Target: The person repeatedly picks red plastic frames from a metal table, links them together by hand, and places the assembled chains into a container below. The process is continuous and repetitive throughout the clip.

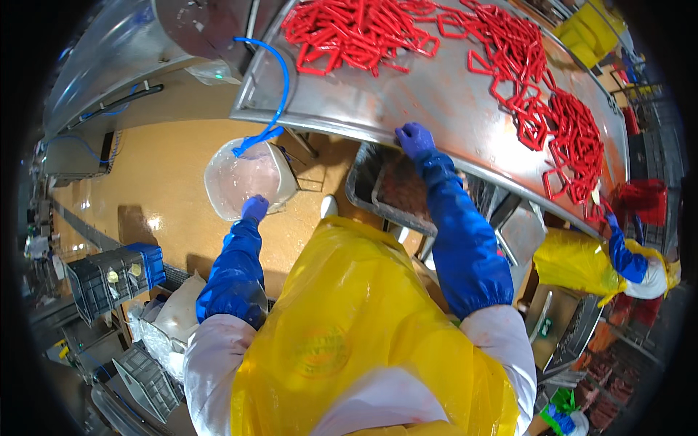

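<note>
My left hand, in a purple glove, is closed at the near rim of a white tub and appears to grip it. Cloudy pinkish liquid fills the tub. A blue hose comes down from the metal table, and its blue end lies at the tub's far rim. On the table's near edge, my purple-gloved right hand is closed, with the fingers curled against the metal. Strings of thin red sausages lie heaped at the table's far side, and more run down its right side.
Dark crates stand under the table by my feet, one holding reddish matter. A co-worker in a yellow apron handles the sausages at the table's right end. Grey and blue crates stand at left. The tan floor looks wet.
</note>
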